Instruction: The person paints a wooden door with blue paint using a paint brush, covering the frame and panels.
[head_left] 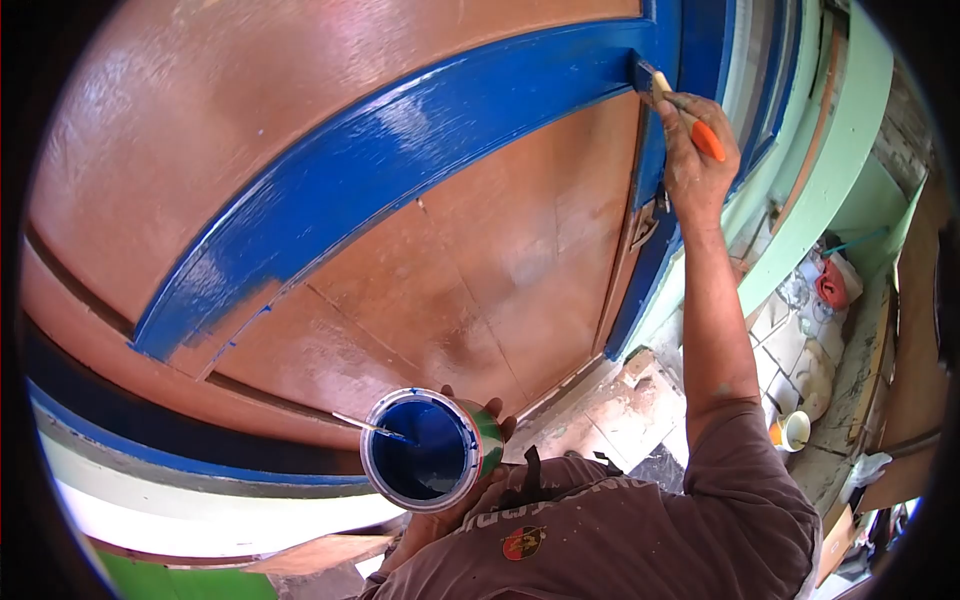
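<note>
Brush (668,95) – bristle end pressed to top R corner of door (480,260), where curved blue band (400,150) meets blue upright stile (695,40). Bristles loaded w/ blue; pale ferrule, orange handle (708,140) pointing down-right out of fist

R hand (695,165): closed round brush handle, arm at full stretch up from shoulder, forearm crossing in front of door edge and blocking part of it

Paint can (487,435): low centre of view, well apart from brush. Held tilted toward camera, mouth open, approx half full of blue paint (425,450), rim smeared blue, green label on side. Thin stick (365,425) lies across rim, one end dipped in paint

L hand (450,515): cupped under and behind can, gripping it; fingertips (505,425) show past R side of can, rest hidden by can

Door surface: brown panels, glossy. Blue coat on band solid at upper R, thins to patchy streaks at lower L end. Metal latch (645,220) on door edge just below R hand

Surroundings:
- pale green frame (835,170) to R of door
- worn floor tiles (630,400) below, paint-spotted
- white cup (792,430) w/ orange contents on floor near R elbow
- red object (830,285) by wall, too small to ID
- blue/white/green bands (200,480) at lower L
- grey-brown shirt (650,530) w/ round badge, bottom of view
</note>
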